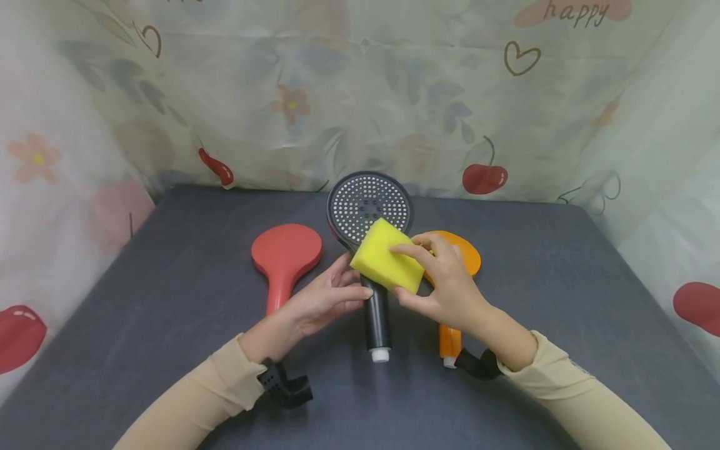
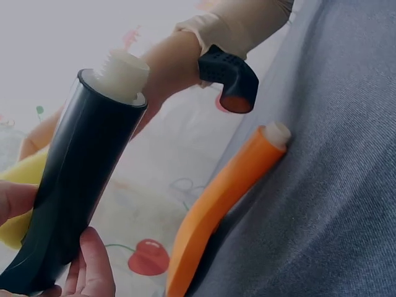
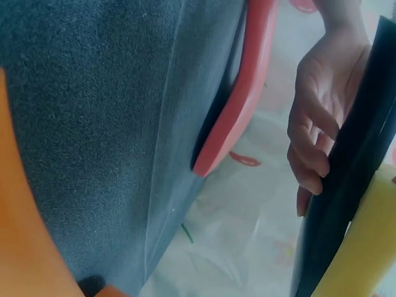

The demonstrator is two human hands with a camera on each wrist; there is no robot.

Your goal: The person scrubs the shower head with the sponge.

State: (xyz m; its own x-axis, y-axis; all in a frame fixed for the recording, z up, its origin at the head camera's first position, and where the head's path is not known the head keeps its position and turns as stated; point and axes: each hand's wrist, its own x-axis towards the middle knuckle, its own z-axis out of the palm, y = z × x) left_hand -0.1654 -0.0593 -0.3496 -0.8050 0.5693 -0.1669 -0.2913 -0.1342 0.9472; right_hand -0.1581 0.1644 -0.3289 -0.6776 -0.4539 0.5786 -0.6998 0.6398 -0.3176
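Observation:
My left hand (image 1: 329,297) grips the handle of a black shower head (image 1: 378,319), thumb in front and fingers behind, holding it off the table. The round perforated face (image 1: 369,203) points toward me, and a white threaded end (image 2: 124,71) shows at the handle's bottom. A yellow sponge (image 1: 385,253) is pinched between the thumb and fingers of my right hand (image 1: 447,284). The sponge lies against the shower head where handle and face meet, covering part of both. In the right wrist view the sponge (image 3: 365,241) sits along the black handle.
A red shower head (image 1: 287,250) lies on the dark cloth-covered table (image 1: 185,287) at left, partly behind my left arm. An orange shower head (image 1: 450,340) lies at right, partly hidden by my right hand. A patterned curtain (image 1: 225,87) hangs behind the table.

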